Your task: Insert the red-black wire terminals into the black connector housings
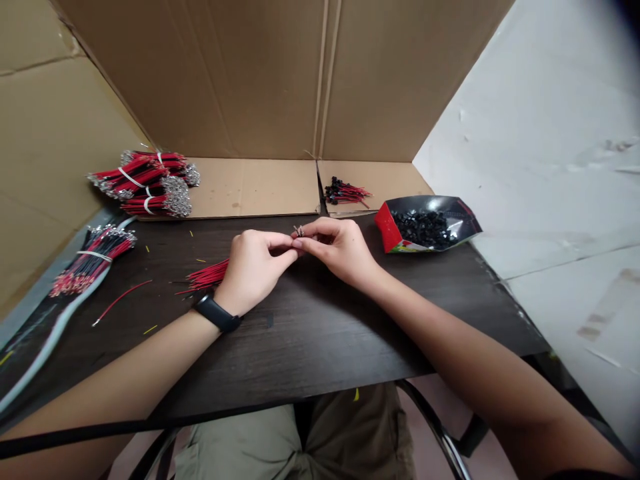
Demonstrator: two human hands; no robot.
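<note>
My left hand (256,267) and my right hand (343,248) meet over the middle of the dark table, fingertips pinched together. Small thin wire ends (299,231) with metallic tips poke up between them; the fingers hide the rest. Partly behind my left hand lies a loose bunch of red wires (207,275). Beyond my right hand, a small pile of red and black wires with black connectors (345,192) rests on cardboard. A red and black open box (387,229) of small black plastic pieces (425,228) stands to the right.
Tied bundles of red and black wires (150,183) are stacked at the back left, another tied bundle (95,260) nearer. A single red wire (120,300) and yellow scraps lie on the table (300,347). A grey cable (65,327) runs along the left. Cardboard walls (250,80) enclose the back.
</note>
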